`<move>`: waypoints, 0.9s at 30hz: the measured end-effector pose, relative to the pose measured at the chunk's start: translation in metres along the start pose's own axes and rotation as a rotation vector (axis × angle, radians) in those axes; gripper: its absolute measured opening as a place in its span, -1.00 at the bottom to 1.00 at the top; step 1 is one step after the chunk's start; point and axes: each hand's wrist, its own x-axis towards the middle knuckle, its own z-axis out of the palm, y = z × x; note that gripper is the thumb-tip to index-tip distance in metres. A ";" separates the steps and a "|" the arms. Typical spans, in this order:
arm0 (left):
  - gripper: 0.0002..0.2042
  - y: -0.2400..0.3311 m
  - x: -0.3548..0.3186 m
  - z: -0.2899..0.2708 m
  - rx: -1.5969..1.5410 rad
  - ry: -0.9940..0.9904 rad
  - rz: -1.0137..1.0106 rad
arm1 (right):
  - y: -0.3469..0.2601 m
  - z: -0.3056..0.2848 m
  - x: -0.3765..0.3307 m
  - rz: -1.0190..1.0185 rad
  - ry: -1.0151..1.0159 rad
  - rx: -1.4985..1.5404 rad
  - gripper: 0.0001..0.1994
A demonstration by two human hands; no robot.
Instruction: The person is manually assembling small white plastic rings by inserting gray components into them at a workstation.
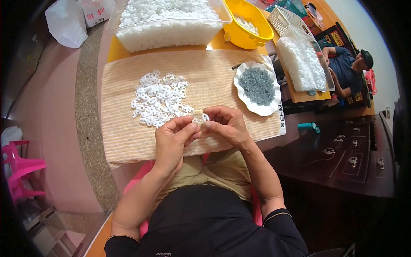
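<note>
1. Clear bin (171, 32), behind the mat (124, 137): full of white pieces.
2. Yellow bowl (239, 36), right of bin: few white pieces.
3. White dish (274, 107), on the mat: grey pins.
4. White piece (205, 117), at the mat's near edge: pinched by right hand (227, 126); left hand (173, 141) fingertips pinched beside it, contents indiscernible.

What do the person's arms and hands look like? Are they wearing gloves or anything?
No gloves: the left hand and right hand are bare, with no rings or watch that I can see. The forearms are bare too. Dark sleeves are pushed up near the elbows, with a thin pale line along the cuff. The sleeves match the dark top.
</note>
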 end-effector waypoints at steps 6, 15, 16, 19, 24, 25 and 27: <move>-0.82 -0.001 0.001 0.001 0.020 0.018 -0.031 | 0.000 -0.001 0.000 0.003 -0.008 -0.008 -0.69; -0.83 -0.004 0.002 -0.001 0.023 0.009 -0.050 | -0.002 -0.002 0.000 0.019 -0.025 0.015 -0.70; -0.83 -0.004 0.002 -0.001 0.020 0.008 -0.049 | -0.002 -0.002 0.000 0.020 -0.024 0.016 -0.70; -0.84 -0.003 0.001 0.000 0.019 0.010 -0.050 | -0.002 -0.003 0.000 0.020 -0.030 -0.007 -0.70; -0.81 -0.004 0.001 0.000 0.014 0.000 -0.051 | -0.002 -0.003 0.000 -0.001 -0.032 0.014 -0.71; -0.83 -0.004 0.001 0.000 0.016 0.001 -0.055 | -0.001 -0.003 0.000 -0.001 -0.032 0.014 -0.71; -0.84 -0.003 0.001 0.000 0.017 0.002 -0.060 | 0.000 -0.003 -0.001 -0.005 -0.037 0.006 -0.71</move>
